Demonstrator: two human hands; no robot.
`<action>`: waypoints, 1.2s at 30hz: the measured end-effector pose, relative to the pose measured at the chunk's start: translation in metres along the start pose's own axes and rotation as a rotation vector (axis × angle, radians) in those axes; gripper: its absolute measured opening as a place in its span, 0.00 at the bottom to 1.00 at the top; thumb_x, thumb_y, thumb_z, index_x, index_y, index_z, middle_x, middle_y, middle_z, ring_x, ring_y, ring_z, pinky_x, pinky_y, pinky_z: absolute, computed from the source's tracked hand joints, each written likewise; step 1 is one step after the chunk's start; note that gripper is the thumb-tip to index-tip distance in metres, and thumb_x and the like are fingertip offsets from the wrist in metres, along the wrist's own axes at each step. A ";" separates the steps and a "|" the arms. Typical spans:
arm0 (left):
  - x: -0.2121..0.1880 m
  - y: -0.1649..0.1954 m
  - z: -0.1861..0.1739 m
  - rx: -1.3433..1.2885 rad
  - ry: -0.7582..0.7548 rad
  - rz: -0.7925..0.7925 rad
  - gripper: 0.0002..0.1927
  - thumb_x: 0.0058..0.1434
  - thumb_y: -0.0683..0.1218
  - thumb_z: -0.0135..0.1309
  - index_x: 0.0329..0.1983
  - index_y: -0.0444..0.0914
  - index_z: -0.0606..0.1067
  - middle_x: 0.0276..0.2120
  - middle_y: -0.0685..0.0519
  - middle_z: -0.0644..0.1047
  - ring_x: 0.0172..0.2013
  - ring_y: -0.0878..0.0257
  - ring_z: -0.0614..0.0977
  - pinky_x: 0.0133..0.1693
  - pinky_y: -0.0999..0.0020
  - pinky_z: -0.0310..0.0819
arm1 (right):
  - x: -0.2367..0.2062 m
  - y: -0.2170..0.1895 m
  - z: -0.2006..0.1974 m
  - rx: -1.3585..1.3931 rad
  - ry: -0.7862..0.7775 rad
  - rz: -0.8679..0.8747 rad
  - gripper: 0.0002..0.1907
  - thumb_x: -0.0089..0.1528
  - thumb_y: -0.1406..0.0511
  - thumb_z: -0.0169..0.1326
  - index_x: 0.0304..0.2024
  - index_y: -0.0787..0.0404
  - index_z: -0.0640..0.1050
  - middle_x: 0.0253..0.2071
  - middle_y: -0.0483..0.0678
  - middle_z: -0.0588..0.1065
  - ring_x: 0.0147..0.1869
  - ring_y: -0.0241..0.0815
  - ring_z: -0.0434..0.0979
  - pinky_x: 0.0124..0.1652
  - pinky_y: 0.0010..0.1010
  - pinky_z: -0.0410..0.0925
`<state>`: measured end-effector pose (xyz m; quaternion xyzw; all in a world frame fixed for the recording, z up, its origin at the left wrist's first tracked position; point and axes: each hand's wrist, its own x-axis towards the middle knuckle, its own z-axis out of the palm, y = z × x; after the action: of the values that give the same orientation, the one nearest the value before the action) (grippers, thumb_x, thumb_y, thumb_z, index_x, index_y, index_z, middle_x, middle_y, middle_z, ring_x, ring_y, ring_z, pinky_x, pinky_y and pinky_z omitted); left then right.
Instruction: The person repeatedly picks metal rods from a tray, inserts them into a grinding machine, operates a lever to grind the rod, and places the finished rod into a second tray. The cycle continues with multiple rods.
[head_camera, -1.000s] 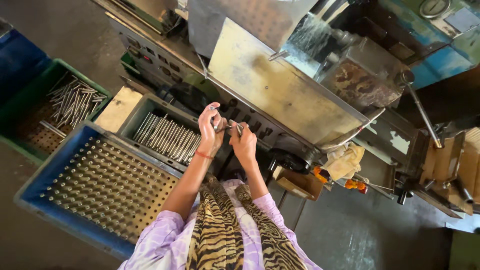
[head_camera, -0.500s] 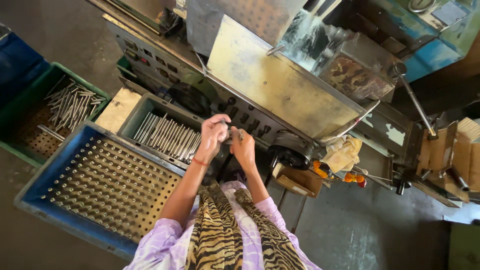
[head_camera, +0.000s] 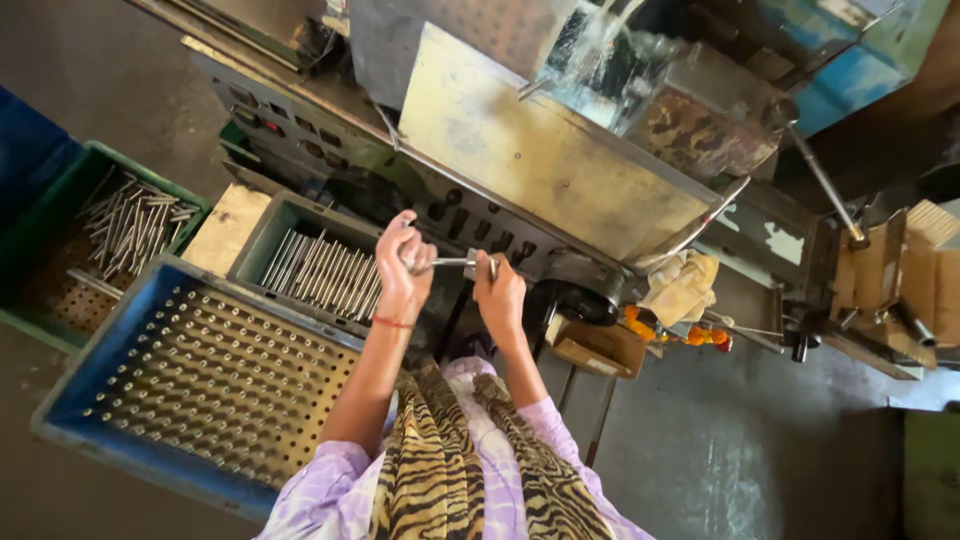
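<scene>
Now: both hands grip one metal rod (head_camera: 455, 263).
Left hand (head_camera: 405, 275) and right hand (head_camera: 499, 292) fingers curl closed around it, above the grey tray (head_camera: 262, 238).

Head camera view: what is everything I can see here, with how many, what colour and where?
metal rod: one, silver, held between both hands
grey tray: one, holding a row of silver rods, beside the left hand
blue crate: one, filled with upright pins in rows, lower left
green crate: one, with loose rods, far left
machine: one, grey with a tan sloped panel, across the top
yellow cloth: one, on the machine's right side
cardboard boxes: a few, brown, far right
left hand: fingers closed on the rod
right hand: fingers closed on the rod's other end
</scene>
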<state>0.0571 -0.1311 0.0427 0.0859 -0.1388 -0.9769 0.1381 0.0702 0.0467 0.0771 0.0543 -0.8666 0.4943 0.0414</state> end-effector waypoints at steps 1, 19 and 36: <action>-0.005 -0.004 0.000 0.042 0.005 0.009 0.11 0.62 0.39 0.49 0.47 0.33 0.71 0.15 0.60 0.59 0.14 0.68 0.56 0.22 0.70 0.53 | 0.002 -0.001 0.000 -0.018 0.021 -0.002 0.20 0.70 0.55 0.50 0.31 0.64 0.75 0.16 0.49 0.72 0.19 0.43 0.75 0.25 0.35 0.67; 0.021 -0.022 -0.008 -0.295 0.282 -0.128 0.12 0.65 0.39 0.44 0.25 0.43 0.60 0.18 0.59 0.65 0.14 0.65 0.58 0.25 0.68 0.55 | -0.010 0.028 0.001 -0.034 0.269 -0.601 0.11 0.71 0.63 0.52 0.37 0.65 0.74 0.23 0.55 0.74 0.25 0.53 0.76 0.26 0.38 0.68; -0.015 -0.026 0.030 0.185 -0.121 -0.120 0.07 0.62 0.38 0.49 0.34 0.44 0.65 0.14 0.64 0.59 0.13 0.72 0.56 0.21 0.73 0.52 | -0.005 0.002 -0.004 0.195 -0.047 -0.011 0.23 0.72 0.55 0.48 0.29 0.65 0.74 0.16 0.49 0.71 0.19 0.40 0.72 0.23 0.31 0.64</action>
<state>0.0587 -0.0955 0.0656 0.0476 -0.2311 -0.9698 0.0620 0.0749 0.0514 0.0768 0.0744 -0.8148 0.5747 0.0182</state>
